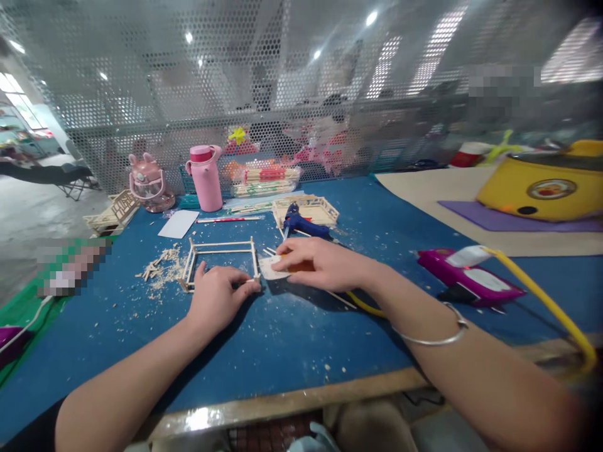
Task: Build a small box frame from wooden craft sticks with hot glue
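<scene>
My left hand (220,292) is closed, thumb and fingertips pinching the near right corner of a small frame of thin wooden sticks (221,243). The frame stands on the blue table with short posts at its corners. Just to the right, my right hand (323,260) is curled down, its fingertips on a pale flat piece (274,268). Something orange-brown (302,267) shows beneath those fingers; its kind is hidden. Behind this hand a blue glue gun (306,225) rests against a shallow wooden stick tray (313,210), nozzle pointing down.
Cut stick bits (162,265) and sawdust lie left of the frame. Pink bottle (206,179), clear pink jug (153,185), white paper (179,224) and bagged sticks (266,179) stand behind. A magenta device (471,276) with a yellow cable (546,295) and yellow container (541,188) are right.
</scene>
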